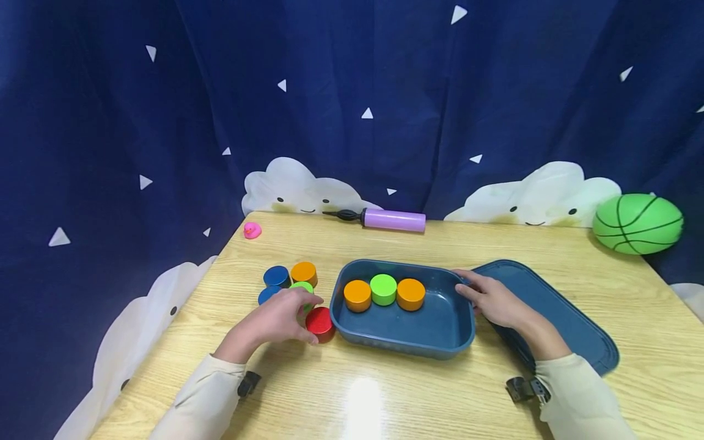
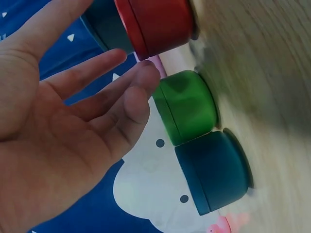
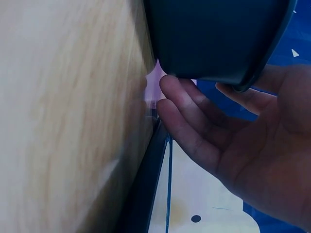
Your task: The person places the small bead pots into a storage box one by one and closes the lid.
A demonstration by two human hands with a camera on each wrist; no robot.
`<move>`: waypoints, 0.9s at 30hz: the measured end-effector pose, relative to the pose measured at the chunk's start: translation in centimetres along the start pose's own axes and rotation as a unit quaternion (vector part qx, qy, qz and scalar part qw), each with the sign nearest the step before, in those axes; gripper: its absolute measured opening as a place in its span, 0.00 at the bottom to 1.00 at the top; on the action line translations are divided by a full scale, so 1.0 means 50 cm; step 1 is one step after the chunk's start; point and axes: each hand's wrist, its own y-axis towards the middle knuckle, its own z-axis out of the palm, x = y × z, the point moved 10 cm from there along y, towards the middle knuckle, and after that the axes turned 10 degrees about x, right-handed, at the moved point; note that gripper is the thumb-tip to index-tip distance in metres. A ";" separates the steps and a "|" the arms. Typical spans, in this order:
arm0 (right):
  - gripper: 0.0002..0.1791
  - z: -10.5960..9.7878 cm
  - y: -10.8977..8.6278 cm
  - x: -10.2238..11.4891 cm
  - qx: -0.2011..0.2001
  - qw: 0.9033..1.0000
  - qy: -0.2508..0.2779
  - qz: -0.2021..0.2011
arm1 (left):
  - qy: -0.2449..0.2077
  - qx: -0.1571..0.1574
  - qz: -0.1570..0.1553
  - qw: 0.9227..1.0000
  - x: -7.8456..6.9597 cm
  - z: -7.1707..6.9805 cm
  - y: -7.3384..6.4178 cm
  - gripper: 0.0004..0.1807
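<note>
My left hand [image 1: 286, 313] is beside a red round tin [image 1: 321, 324], fingers and thumb spread apart around its near side. In the left wrist view the fingers are loosely bent, and the red tin [image 2: 163, 24] stands just past them. Green [image 2: 189, 107] and blue [image 2: 214, 170] tins stand on the table close by. My right hand [image 1: 495, 296] holds the right end of a dark blue box [image 1: 404, 342], with a digit over the rim and fingers against the outer wall. Inside the box stand two orange tins [image 1: 357, 296] and a green tin [image 1: 383, 289].
A dark blue lid [image 1: 561, 315] lies right of the box, under the right forearm. Left of the box are blue [image 1: 277, 277] and orange [image 1: 304, 274] tins. Along the back lie a pink duck [image 1: 252, 230], a purple hand pump [image 1: 393, 220] and a green ball [image 1: 638, 223].
</note>
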 end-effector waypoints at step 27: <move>0.28 0.001 0.001 -0.003 -0.001 1.000 0.006 -0.003 | 0.009 0.014 -0.014 1.000 0.010 0.019 0.008 0.29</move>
